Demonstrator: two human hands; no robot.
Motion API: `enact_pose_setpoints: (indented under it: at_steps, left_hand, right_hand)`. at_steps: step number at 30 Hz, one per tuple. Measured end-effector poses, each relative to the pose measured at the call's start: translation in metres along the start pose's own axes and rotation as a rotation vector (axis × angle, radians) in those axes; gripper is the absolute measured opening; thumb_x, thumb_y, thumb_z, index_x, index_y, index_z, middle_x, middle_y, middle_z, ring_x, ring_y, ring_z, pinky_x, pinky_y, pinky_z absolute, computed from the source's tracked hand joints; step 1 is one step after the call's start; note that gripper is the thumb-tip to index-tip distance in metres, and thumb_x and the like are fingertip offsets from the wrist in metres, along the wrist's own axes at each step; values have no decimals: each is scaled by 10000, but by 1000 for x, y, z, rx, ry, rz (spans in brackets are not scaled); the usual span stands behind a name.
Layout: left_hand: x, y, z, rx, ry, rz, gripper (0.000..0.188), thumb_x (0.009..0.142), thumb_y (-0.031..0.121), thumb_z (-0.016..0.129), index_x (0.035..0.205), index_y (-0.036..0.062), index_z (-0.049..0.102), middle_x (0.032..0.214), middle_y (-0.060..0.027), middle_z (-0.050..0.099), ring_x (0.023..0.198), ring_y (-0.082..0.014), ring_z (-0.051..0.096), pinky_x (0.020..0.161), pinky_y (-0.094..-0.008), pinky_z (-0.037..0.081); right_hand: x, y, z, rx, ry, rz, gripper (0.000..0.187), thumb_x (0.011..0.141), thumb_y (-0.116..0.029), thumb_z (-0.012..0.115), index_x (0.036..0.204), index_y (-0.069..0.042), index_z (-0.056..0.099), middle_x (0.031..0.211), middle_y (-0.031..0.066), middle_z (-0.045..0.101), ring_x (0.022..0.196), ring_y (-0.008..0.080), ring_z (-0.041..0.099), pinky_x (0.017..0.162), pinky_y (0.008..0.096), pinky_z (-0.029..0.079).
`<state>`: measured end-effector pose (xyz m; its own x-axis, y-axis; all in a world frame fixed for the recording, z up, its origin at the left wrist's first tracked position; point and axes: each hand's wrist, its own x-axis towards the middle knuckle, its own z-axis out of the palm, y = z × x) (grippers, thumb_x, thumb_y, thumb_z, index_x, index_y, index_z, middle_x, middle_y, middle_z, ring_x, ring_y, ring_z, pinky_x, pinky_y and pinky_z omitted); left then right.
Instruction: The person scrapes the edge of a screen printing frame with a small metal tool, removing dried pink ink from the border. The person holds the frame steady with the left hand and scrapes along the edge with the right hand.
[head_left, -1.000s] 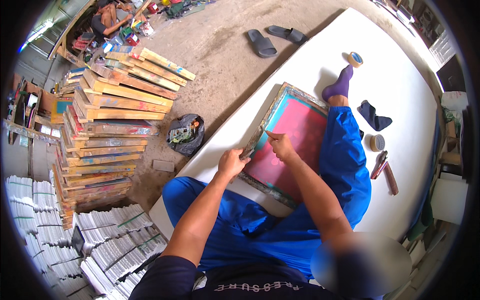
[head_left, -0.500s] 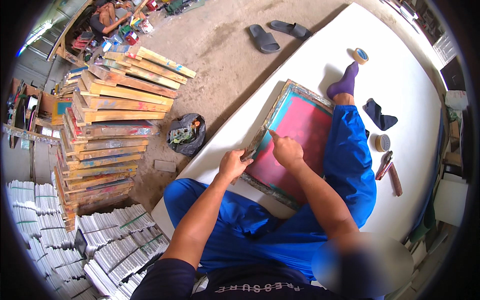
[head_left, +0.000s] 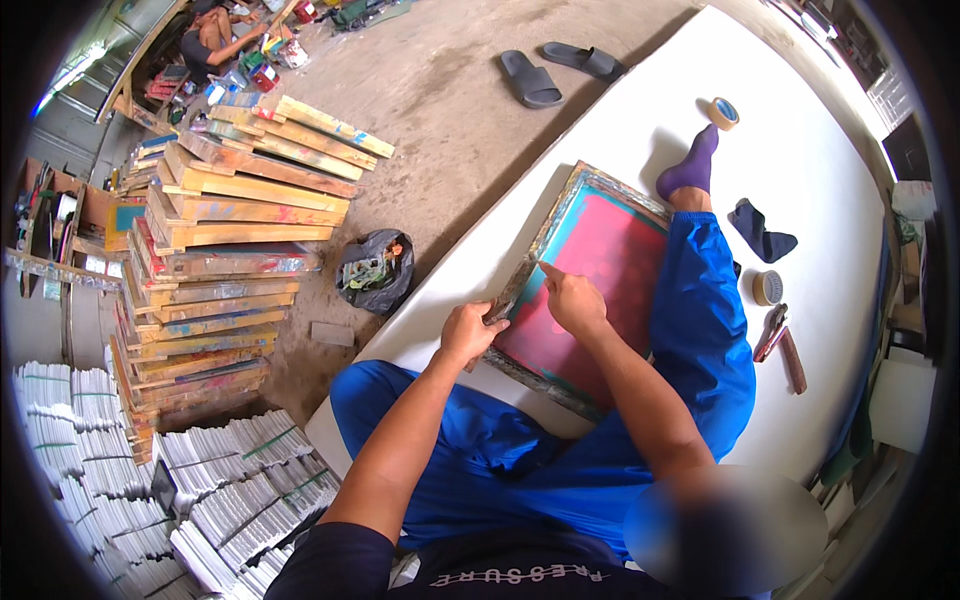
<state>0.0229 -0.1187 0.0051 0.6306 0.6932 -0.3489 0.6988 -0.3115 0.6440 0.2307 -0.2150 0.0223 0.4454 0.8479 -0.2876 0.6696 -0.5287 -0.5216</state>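
Note:
A screen-printing frame [head_left: 545, 225] lies tilted across the white surface between my legs. Its wooden rim is worn and paint-stained, and its mesh is pinkish red with a teal border. My left hand [head_left: 470, 332] is closed round the frame's left side near the lower corner, thumb on top; its other fingers are partly hidden. Over the mesh, my right hand [head_left: 577, 302] stretches out its index finger, the tip at the inner edge of the left rim. The other fingers of that hand are curled, and I see nothing in them.
Rolls of tape [head_left: 722, 113], a dark sock [head_left: 762, 232] and small tools [head_left: 782, 345] lie right of my outstretched leg. Stacked wooden frames [head_left: 240, 210], a black bag [head_left: 376, 270] and bundled white stacks [head_left: 235, 480] stand left. Sandals [head_left: 530, 80] and a seated person [head_left: 215, 45] are farther off.
My right index fingertip has slid slightly toward me along the frame's left rim. My left hand keeps its hold, and the frame stays in place.

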Motion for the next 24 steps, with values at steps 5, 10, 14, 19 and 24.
enact_pose_setpoints:
  at_steps: [5,10,14,19,24]
  left_hand:
    - [3,-13,5,7,38,77,414,838,335,840,1163,90,763,1024,-157,758,922,-363,735,808,-443,557]
    - [3,-16,9,-17,67,153,387,832,309,834,1134,79,758,1030,-168,752,953,-387,725,834,-471,564]
    - [4,-11,13,-9,72,164,379,826,279,831,1132,69,756,1027,-177,750,950,-391,725,834,-471,566]
    - [3,-13,6,2,62,150,377,828,258,821,1154,81,752,1035,-181,751,957,-395,724,849,-475,566]
    - [4,-2,3,52,56,126,405,828,268,822,1188,96,748,1055,-169,757,967,-388,727,857,-469,569]
  right_hand:
    - [-8,0,0,-31,20,-5,422,1021,-214,513,1433,-215,605,934,229,744,906,432,730,822,544,584]
    - [-7,-8,1,-174,-14,-4,454,1003,-186,528,1453,-186,583,916,236,742,882,427,733,805,546,584]
    - [0,7,18,18,-48,51,497,1001,-180,527,1498,-174,533,912,248,741,879,420,740,810,550,588]
    - [-7,-8,8,-95,-95,44,546,1005,-194,529,1548,-179,476,921,259,737,913,425,740,838,553,585]
    - [-1,-3,7,80,-34,43,552,996,-151,519,1547,-162,482,943,240,748,914,412,749,835,540,599]
